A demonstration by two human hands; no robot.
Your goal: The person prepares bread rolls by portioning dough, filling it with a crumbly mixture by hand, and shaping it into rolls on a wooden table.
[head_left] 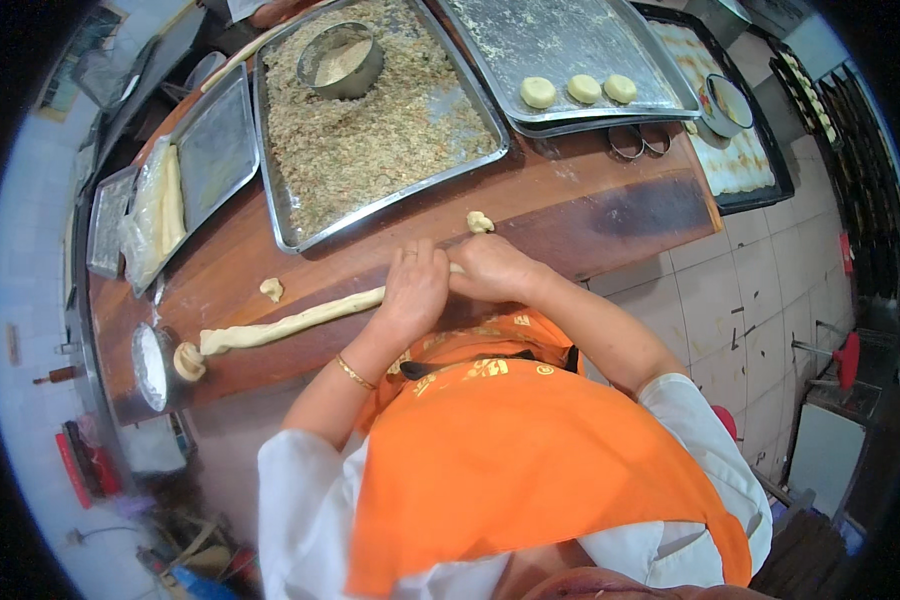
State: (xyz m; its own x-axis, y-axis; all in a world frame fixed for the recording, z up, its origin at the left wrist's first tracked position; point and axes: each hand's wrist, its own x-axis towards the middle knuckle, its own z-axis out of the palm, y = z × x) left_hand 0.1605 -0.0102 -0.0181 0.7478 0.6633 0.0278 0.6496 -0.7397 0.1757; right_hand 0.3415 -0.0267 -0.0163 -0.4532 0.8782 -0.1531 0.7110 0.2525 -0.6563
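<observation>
The left hand (417,285) has its grip closed over one dough rope (292,323), fingers curled down on it. The right hand (495,268) bends in beside it at the rope's near end; its fingertips are hidden, so whether that grip is tight or loose cannot be told. The rope runs leftward from the left grip across the wooden bench (220,270).

The soft rope could thin or snap beside the left grip if the hands pulled apart unevenly. A sideways shove might press its far end into the coiled piece there, and the right knuckles could smear the dough lump just beyond them.

Counting outward from the grip: two small lumps, one just beyond the right hand (479,222), one to the left (271,290); past the rope's left end, one pale coiled piece (189,361) against one bowl of white powder (175,392). Ahead lies one tray of crumbly filling (400,199) bearing one metal ring (368,78). Ahead and right, two thin rings (626,142) sit by one tray (590,50) with three dough rounds (583,89). Far left, one plastic bag (145,240) covers long dough.
</observation>
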